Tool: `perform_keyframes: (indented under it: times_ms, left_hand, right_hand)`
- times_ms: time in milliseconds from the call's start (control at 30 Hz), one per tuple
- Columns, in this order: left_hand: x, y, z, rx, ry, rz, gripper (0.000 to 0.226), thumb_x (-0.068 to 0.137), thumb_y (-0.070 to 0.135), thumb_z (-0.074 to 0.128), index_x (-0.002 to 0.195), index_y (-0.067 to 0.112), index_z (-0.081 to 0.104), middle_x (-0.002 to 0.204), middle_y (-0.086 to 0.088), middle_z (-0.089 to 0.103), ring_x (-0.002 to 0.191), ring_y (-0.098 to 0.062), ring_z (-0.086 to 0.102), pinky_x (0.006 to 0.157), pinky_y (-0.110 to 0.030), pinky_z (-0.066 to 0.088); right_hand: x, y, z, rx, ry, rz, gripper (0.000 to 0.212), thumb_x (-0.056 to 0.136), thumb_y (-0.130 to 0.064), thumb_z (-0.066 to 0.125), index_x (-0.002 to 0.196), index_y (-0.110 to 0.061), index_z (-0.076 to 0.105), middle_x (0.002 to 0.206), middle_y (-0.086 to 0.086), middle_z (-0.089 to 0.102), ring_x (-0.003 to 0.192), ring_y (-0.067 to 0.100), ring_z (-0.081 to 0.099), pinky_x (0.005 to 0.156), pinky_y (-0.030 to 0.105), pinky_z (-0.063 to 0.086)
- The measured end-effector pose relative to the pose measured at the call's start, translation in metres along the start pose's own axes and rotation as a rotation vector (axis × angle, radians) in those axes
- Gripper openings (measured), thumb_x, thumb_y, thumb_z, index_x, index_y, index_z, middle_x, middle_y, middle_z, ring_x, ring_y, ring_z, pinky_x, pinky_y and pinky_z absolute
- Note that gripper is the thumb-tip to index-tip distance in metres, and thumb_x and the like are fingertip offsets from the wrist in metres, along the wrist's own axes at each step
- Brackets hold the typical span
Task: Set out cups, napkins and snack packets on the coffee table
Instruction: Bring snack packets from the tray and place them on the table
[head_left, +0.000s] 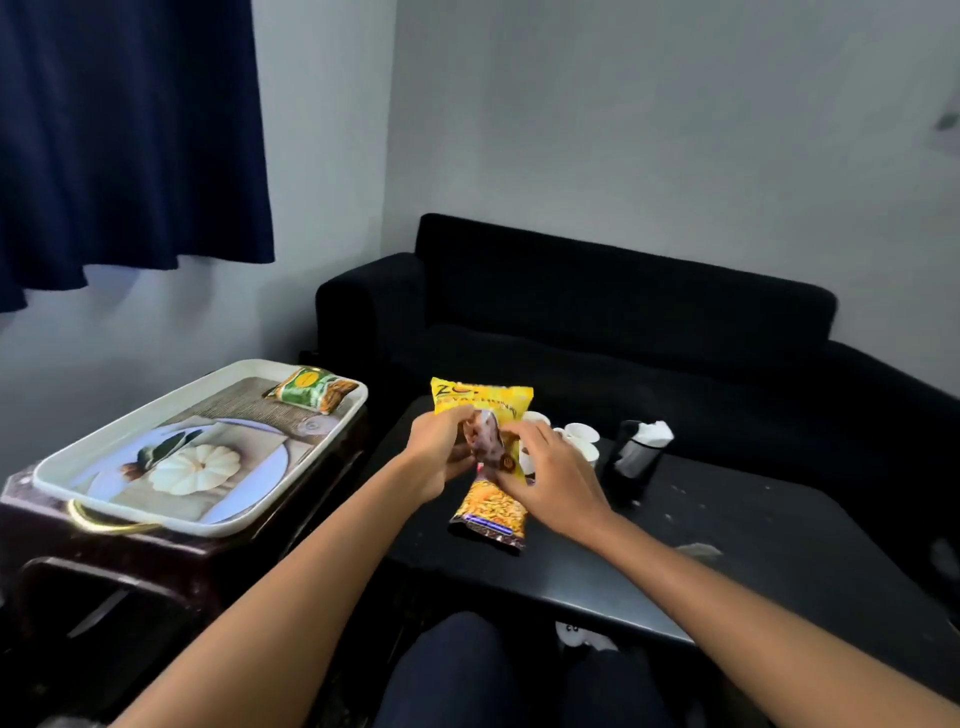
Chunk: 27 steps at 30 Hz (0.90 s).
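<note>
crowding hands (493, 462), white cups (579, 434), napkin holder (636, 457)

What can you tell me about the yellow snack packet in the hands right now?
The yellow snack packet is a long, glossy pouch that looks like plastic film, with dark lettering at its top, a picture of yellowish snack lower down and a dark band at the bottom. It looks sealed. It is held lengthwise away from the person, over the near left part of the black coffee table. The left hand grips its left edge, and the right hand lies curled on its right side. Whether its lower end touches the table is unclear.
</note>
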<state>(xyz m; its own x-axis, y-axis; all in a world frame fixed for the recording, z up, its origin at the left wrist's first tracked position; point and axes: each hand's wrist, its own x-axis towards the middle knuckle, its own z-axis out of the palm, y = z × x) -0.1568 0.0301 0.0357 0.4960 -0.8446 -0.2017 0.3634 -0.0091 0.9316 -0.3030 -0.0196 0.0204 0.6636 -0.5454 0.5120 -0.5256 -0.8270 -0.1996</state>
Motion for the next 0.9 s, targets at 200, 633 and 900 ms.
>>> perform_keyframes:
  times_ms: [200,633,900]
  left_hand:
    - [-0.031,-0.016,0.014,0.168,-0.289,-0.009,0.015,0.094,0.017,0.053,0.098,0.010,0.065,0.100,-0.011,0.071,0.091,-0.024,0.068,0.067,-0.032,0.057]
    - [-0.111,-0.044,0.045,0.207,-0.664,-0.111,0.027,0.097,0.019,0.050,0.124,0.023,0.049,0.117,-0.001,0.069,0.108,-0.021,0.066,0.092,-0.043,0.054]
    - [-0.122,-0.058,0.051,0.344,-0.737,-0.137,0.029,0.096,0.018,0.045,0.121,0.031,0.051,0.118,0.005,0.069,0.110,-0.018,0.065,0.103,-0.049,0.042]
  right_hand:
    - [-0.066,0.010,-0.038,0.515,-0.197,0.416,0.041,0.085,-0.051,0.058,0.118,-0.036,0.039,0.117,-0.021,0.046,0.102,-0.008,0.048,0.078,0.008,0.038]
    - [-0.141,0.017,-0.073,1.176,-0.049,0.757,0.075,0.057,-0.048,0.075,0.121,-0.022,0.047,0.116,0.003,0.066,0.108,0.022,0.063,0.101,0.050,0.044]
    - [-0.146,0.026,-0.084,1.210,0.006,0.760,0.059,0.060,-0.033,0.076,0.111,-0.021,0.049,0.118,0.004,0.064,0.105,0.015,0.062,0.089,0.031,0.052]
